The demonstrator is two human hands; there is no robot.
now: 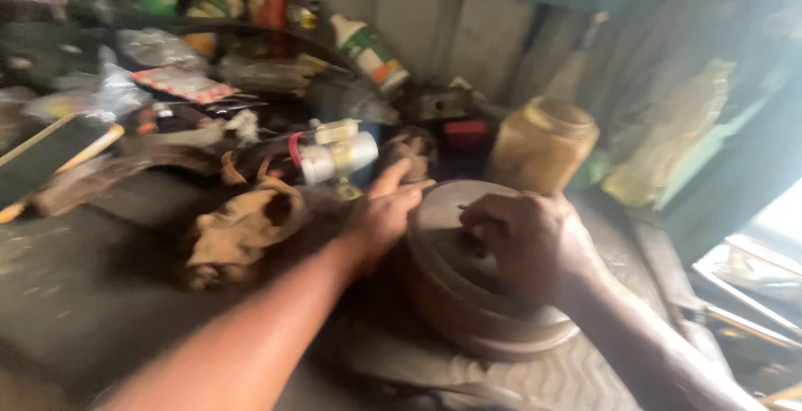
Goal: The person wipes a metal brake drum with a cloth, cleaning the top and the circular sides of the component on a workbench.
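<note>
Both hands sit on 1 round, rust-brown metal drum (468, 294) that lies flat on the dusty worktop (100, 294), close to its near right corner, its round face turned up and its axis upright. The right hand (535, 248) rests on top of that face, fingers curled down toward the centre as if pinching something small there; blur hides whether they grip anything, so I cannot tell. The left hand (386, 210) presses against the drum's left rim, palm on the edge, fingers loose and spread, the index finger lifted and pointing away toward the back; it clasps nothing. So the drum lies directly beneath the right hand and just right of the left hand, which makes the right hand the nearer of the 2 to its centre. Just beside the left hand, toward the worktop's middle, lies a crumpled tan rag (238, 231); behind it a small grey cylindrical part (338, 156), and behind the drum an amber plastic jar (543, 144).
</note>
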